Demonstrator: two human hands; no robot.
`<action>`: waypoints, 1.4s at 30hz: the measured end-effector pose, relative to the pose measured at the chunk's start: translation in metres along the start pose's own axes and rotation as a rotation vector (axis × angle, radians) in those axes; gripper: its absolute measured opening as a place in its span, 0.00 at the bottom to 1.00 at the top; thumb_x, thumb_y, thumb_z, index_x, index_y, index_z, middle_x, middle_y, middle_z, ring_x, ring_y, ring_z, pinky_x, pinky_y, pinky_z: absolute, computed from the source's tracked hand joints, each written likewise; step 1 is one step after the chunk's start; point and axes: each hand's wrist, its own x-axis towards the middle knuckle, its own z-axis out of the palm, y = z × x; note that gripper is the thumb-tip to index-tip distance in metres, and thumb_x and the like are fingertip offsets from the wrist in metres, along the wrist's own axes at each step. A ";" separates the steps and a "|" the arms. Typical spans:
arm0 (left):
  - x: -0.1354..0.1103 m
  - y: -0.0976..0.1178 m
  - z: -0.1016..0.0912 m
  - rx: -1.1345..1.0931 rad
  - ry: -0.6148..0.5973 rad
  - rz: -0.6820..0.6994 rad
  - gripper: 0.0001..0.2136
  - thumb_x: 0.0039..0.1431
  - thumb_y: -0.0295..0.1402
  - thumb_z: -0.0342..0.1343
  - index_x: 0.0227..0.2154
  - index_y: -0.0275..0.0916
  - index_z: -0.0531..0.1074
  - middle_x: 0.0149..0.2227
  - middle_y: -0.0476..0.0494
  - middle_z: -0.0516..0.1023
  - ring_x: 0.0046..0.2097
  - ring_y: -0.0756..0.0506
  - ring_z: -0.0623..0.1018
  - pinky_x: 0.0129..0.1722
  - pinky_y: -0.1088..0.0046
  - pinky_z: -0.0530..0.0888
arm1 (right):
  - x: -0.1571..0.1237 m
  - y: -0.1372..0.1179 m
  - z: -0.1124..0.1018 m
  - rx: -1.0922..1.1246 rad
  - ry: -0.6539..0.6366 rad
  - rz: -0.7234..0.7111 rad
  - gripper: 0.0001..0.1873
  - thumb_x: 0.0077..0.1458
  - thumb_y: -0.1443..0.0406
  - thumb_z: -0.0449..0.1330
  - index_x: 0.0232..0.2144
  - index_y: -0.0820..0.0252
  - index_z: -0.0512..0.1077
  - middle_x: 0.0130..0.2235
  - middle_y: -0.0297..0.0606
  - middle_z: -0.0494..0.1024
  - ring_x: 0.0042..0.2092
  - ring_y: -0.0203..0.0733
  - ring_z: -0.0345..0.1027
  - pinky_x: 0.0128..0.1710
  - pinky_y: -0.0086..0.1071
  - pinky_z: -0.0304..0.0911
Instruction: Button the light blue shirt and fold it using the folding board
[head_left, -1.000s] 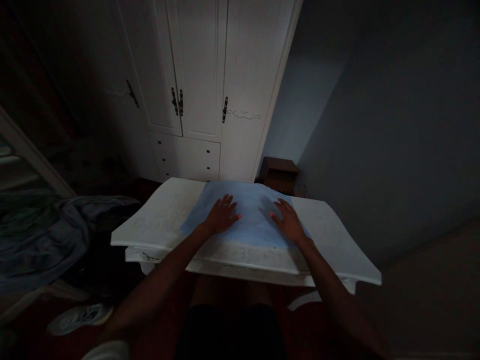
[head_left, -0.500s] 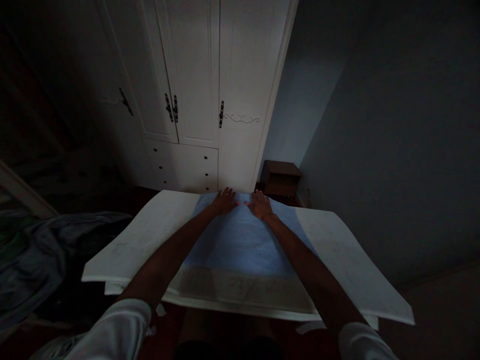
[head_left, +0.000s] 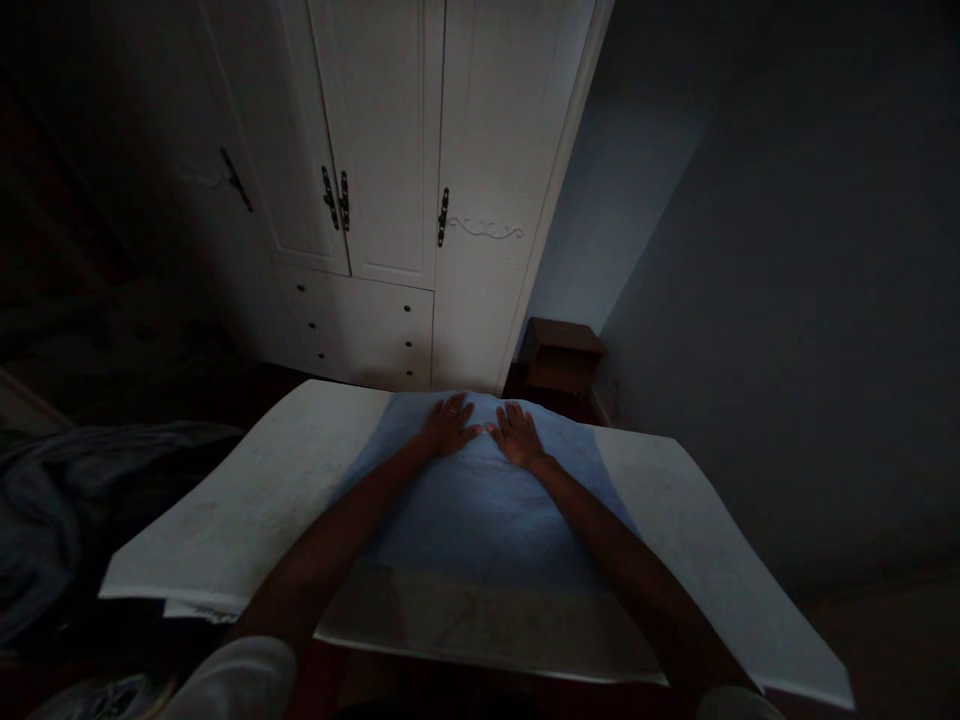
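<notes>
A light blue cloth (head_left: 480, 520) lies spread over the middle of a white padded board (head_left: 240, 490), reaching its far edge. My left hand (head_left: 448, 425) rests flat on the far part of the cloth, fingers spread. Beside it, a small gap away, my right hand (head_left: 517, 436) lies palm down on the same cloth, its fingers also apart. Neither hand grips anything. Slight wrinkles run across the cloth near the right hand. Both forearms stretch over the board and cover parts of the cloth's sides.
Behind the board stands a white wardrobe (head_left: 390, 130) with dark handles and small drawers. A brown wooden nightstand (head_left: 564, 345) is in the far corner by the grey wall (head_left: 810, 300). At left lies a dark heap of fabric (head_left: 45, 510). The room is dim.
Both hands have slid a little back from the far edge toward me, still flat on the cloth. The view has shifted slightly, and the board appears larger.
</notes>
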 end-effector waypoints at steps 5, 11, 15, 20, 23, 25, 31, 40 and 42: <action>0.002 -0.003 0.002 -0.086 -0.009 -0.005 0.32 0.63 0.53 0.44 0.64 0.40 0.61 0.69 0.33 0.53 0.69 0.34 0.54 0.66 0.50 0.52 | 0.000 0.008 0.001 0.029 -0.012 -0.041 0.38 0.67 0.47 0.35 0.68 0.67 0.49 0.71 0.52 0.43 0.72 0.52 0.29 0.67 0.50 0.33; 0.000 -0.007 -0.012 -0.225 0.093 -0.060 0.26 0.67 0.46 0.42 0.60 0.36 0.65 0.67 0.35 0.60 0.67 0.41 0.60 0.66 0.61 0.56 | -0.009 0.014 -0.006 0.070 0.115 -0.061 0.34 0.69 0.53 0.35 0.64 0.68 0.60 0.70 0.49 0.51 0.71 0.48 0.39 0.68 0.44 0.38; -0.023 -0.021 -0.039 -0.285 0.199 -0.153 0.23 0.69 0.41 0.38 0.56 0.34 0.69 0.63 0.33 0.65 0.65 0.40 0.64 0.64 0.60 0.60 | -0.030 0.014 -0.019 0.092 0.200 -0.049 0.32 0.69 0.56 0.36 0.63 0.71 0.61 0.69 0.49 0.53 0.70 0.47 0.43 0.69 0.43 0.37; -0.090 -0.038 -0.072 -0.295 0.208 -0.127 0.19 0.66 0.40 0.43 0.50 0.39 0.74 0.59 0.37 0.71 0.62 0.40 0.69 0.63 0.59 0.62 | -0.081 0.019 -0.027 0.116 0.196 -0.163 0.31 0.69 0.56 0.38 0.66 0.66 0.56 0.69 0.42 0.53 0.70 0.42 0.41 0.69 0.41 0.37; -0.132 -0.028 -0.091 -0.259 0.227 -0.110 0.21 0.66 0.42 0.41 0.50 0.38 0.73 0.58 0.37 0.72 0.60 0.41 0.70 0.62 0.60 0.64 | -0.119 0.026 -0.025 0.127 0.186 -0.257 0.32 0.69 0.54 0.37 0.67 0.65 0.53 0.70 0.42 0.50 0.71 0.42 0.39 0.69 0.42 0.39; -0.156 -0.010 -0.102 -0.220 0.235 -0.059 0.22 0.68 0.42 0.39 0.52 0.37 0.73 0.59 0.36 0.71 0.60 0.41 0.70 0.61 0.59 0.65 | -0.143 0.031 -0.021 0.125 0.182 -0.281 0.32 0.69 0.53 0.37 0.68 0.63 0.51 0.70 0.42 0.49 0.71 0.44 0.39 0.69 0.45 0.41; -0.200 0.033 -0.093 -0.059 0.022 0.260 0.26 0.68 0.47 0.41 0.61 0.35 0.64 0.66 0.33 0.60 0.67 0.39 0.60 0.64 0.57 0.60 | -0.191 0.053 -0.002 0.033 0.215 -0.256 0.33 0.68 0.49 0.38 0.67 0.59 0.54 0.70 0.45 0.51 0.70 0.51 0.43 0.67 0.51 0.45; -0.224 0.000 -0.067 -0.073 -0.008 0.125 0.28 0.68 0.47 0.38 0.61 0.34 0.64 0.67 0.34 0.59 0.68 0.40 0.58 0.66 0.59 0.56 | -0.233 0.106 0.011 -0.081 0.174 -0.163 0.32 0.67 0.49 0.39 0.67 0.57 0.56 0.69 0.45 0.53 0.69 0.49 0.46 0.68 0.50 0.44; -0.225 -0.003 -0.069 -0.095 0.026 0.083 0.28 0.67 0.47 0.39 0.59 0.33 0.67 0.65 0.33 0.62 0.68 0.39 0.59 0.66 0.58 0.57 | -0.237 0.110 0.009 -0.065 0.141 -0.147 0.33 0.67 0.49 0.39 0.67 0.57 0.55 0.69 0.45 0.51 0.70 0.49 0.45 0.68 0.50 0.43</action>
